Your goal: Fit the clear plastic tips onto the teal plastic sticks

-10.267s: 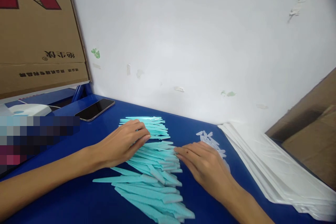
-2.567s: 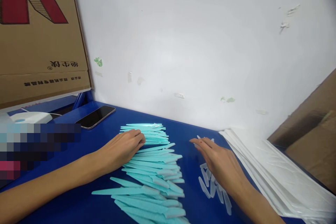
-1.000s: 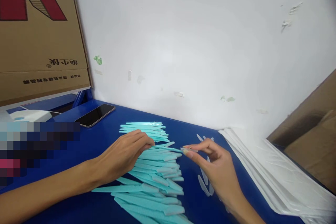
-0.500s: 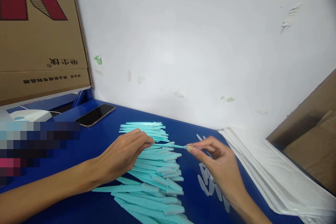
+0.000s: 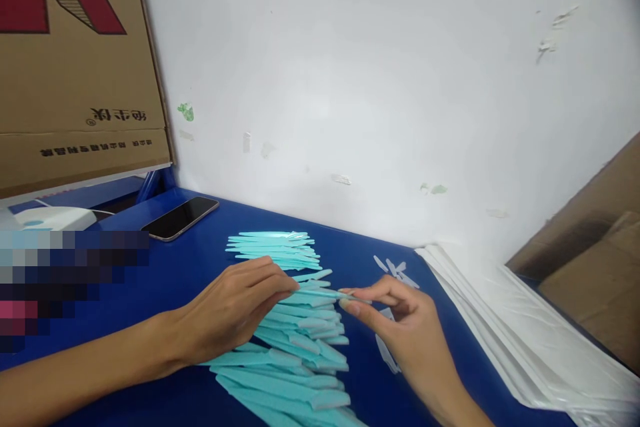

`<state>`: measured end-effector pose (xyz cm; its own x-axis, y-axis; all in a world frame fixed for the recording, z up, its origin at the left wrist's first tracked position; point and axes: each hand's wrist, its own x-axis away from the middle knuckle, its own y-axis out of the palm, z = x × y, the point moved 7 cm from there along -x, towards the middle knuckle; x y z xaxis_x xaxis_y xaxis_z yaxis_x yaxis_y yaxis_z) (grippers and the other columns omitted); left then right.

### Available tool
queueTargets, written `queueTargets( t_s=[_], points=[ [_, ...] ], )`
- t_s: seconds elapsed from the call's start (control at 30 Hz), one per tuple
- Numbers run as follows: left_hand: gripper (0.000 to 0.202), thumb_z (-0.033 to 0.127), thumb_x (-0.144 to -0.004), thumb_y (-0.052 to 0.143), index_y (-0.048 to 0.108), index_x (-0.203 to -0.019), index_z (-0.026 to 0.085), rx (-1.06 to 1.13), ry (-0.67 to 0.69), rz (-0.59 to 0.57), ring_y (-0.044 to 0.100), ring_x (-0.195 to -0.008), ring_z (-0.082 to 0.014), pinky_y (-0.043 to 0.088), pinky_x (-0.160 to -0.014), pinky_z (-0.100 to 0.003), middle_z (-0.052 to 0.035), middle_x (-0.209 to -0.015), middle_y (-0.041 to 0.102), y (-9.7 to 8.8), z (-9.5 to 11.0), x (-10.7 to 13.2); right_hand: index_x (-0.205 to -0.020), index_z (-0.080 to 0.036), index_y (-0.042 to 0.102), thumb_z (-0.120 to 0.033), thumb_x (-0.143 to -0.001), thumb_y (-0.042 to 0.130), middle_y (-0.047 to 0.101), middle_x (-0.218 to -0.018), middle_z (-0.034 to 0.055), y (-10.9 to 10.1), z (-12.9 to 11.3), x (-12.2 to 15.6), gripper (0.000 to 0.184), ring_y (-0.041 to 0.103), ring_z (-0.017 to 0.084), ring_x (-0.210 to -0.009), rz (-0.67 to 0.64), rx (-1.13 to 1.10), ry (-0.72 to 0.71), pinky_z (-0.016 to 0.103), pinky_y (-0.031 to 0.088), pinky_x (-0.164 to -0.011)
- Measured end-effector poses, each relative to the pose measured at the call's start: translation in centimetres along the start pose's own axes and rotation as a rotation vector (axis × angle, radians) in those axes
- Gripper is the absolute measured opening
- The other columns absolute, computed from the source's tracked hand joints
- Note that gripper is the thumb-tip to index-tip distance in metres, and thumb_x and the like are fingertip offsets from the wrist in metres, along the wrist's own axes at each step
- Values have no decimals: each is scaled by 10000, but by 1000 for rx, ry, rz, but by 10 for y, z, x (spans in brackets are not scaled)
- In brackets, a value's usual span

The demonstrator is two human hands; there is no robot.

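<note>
My left hand (image 5: 245,303) pinches the left end of a slim turquoise stick (image 5: 320,293) that looks like an eyebrow razor. Fingers and thumb of my right hand (image 5: 400,330) are closed on its other end, where a translucent cover shows in part. Held nearly level, the razor hangs just over a long pile of similar turquoise razors (image 5: 300,373), many with paler, covered right ends. Behind my left hand lies a smaller, brighter stack of razors (image 5: 275,250). Loose translucent covers (image 5: 395,270) lie beyond my right hand, and others are partly hidden under it.
The blue table (image 5: 200,273) meets a white wall (image 5: 350,80). A phone (image 5: 183,218) lies at the back left, near a cardboard box (image 5: 85,80) and a white device (image 5: 55,219). White plastic sheets (image 5: 500,327) cover the right side; more cardboard (image 5: 595,260) leans behind them.
Both hands have moved slightly down with the razor between them, the right one also to the left. More of the loose covers at the back now show.
</note>
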<state>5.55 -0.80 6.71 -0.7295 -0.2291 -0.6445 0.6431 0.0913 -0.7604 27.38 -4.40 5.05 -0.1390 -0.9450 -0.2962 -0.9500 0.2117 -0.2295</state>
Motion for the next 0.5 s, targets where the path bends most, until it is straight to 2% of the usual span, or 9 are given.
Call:
queueTargets(
  t_s=[0.2,0.33,0.43,0.5],
  points=[
    [314,65,-1035,466,512,-1312,206,-40,45,-10,595,-770,-161,489,-684,-277,-44,-916,690,-1,3,1,-733,-243,770,-382,-776,838,823,-846,53,4,3,1,161,786,309,-946,-37,-17,13,377,639,-812],
    [271,83,-1050,423,540,-1266,199,-63,7,-105,594,-772,-168,483,-691,-285,-44,-916,680,8,-3,3,-740,-252,772,-383,-793,817,818,-863,37,8,3,2,148,783,280,-897,-25,55,-3,352,623,-781],
    [249,123,-1066,389,585,-1203,190,-89,-76,-211,611,-808,-188,487,-700,-297,-58,-942,677,17,-14,5,-909,-288,790,-411,-881,737,806,-964,15,11,5,3,138,750,247,-932,-37,188,-56,349,588,-838],
    [261,143,-1070,376,606,-1184,185,-123,-147,-259,622,-837,-203,492,-707,-308,-74,-980,675,22,-24,8,-1054,-312,764,-433,-946,656,784,-1071,11,10,8,2,195,721,238,-998,-30,270,-90,338,570,-851]
  ],
)
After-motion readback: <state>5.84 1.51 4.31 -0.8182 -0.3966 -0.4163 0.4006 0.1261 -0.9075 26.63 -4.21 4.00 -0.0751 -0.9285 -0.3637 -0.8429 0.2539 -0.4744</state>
